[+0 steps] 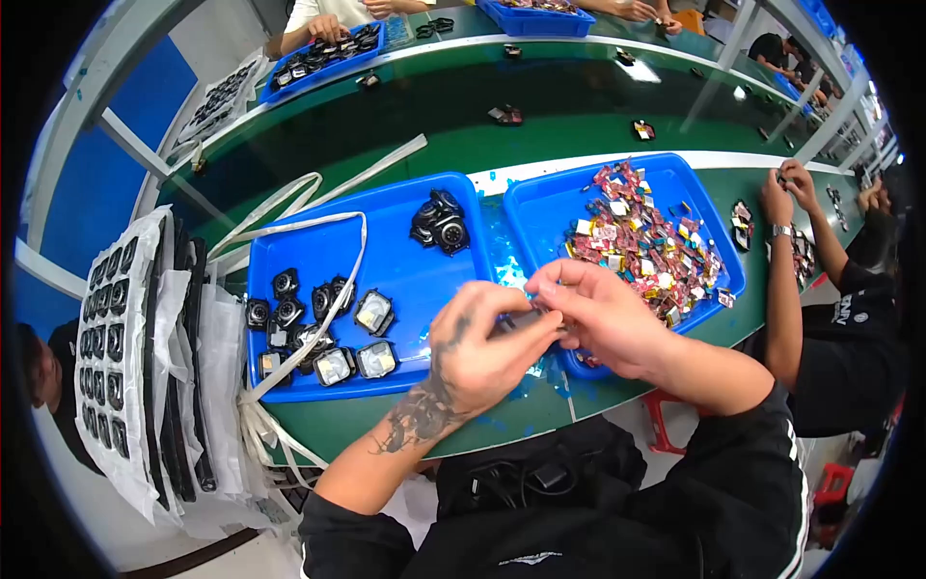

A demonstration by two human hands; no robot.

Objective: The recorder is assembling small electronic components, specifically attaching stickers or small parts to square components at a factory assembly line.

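My left hand (471,349) is closed on a small dark part (522,320), mostly hidden by its fingers. Against it, the fingers of my right hand (612,314) are pinched together; what lies between them is too covered to name. Both hands meet above the gap between two blue trays. The left tray (405,378) holds black watch-like housings (334,367), some with pale square faces, and a heap of black round-faced pieces (441,224) at its far right corner. Small red, white and yellow electronic pieces (637,241) are piled in the right tray (529,214).
White strapping (359,261) trails across the left tray. Beside it stand stacked sheets of black parts (114,338). Behind the trays a green conveyor (424,106) carries scattered small parts. A co-worker's hands (786,183) are at the right; other people sit across.
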